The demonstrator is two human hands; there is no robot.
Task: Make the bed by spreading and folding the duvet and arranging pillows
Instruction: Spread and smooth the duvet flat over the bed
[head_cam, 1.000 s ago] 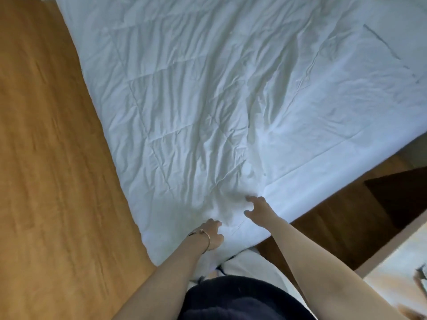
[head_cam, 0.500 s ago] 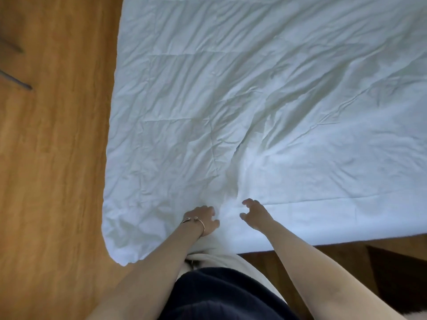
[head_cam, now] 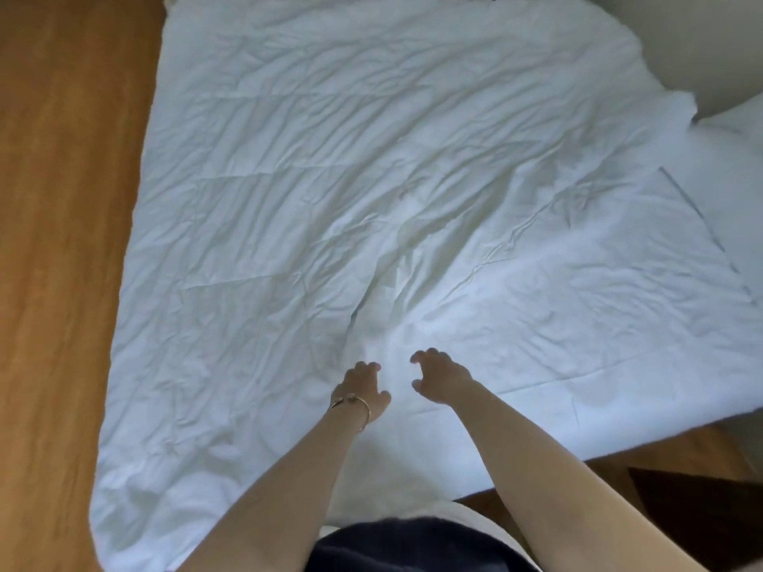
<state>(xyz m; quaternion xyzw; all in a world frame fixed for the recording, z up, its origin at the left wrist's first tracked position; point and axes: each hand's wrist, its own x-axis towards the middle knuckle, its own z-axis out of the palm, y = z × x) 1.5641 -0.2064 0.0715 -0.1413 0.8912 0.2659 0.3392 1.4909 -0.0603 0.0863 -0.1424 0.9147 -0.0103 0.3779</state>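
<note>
A white, creased duvet (head_cam: 413, 167) lies spread over the bed and fills most of the view. Its near left corner (head_cam: 124, 522) hangs toward the floor. Folds run together at a point just ahead of my hands. My left hand (head_cam: 363, 386), with a bracelet on the wrist, lies on the duvet near its front edge with loosely curled fingers. My right hand (head_cam: 441, 375) hovers beside it, its fingers and thumb bent apart like a claw with no fabric between them. A white shape at the far right, perhaps a pillow (head_cam: 735, 158), shows past the duvet's edge.
Wooden floor (head_cam: 62, 241) runs along the left side of the bed. More floor and a dark patch (head_cam: 697, 505) lie at the lower right. A pale wall (head_cam: 681, 43) stands behind the bed's far right corner.
Both hands have moved forward onto the duvet and their fingers have loosened from the fabric they were bunching. The view has swung to face the bed squarely and lifted.
</note>
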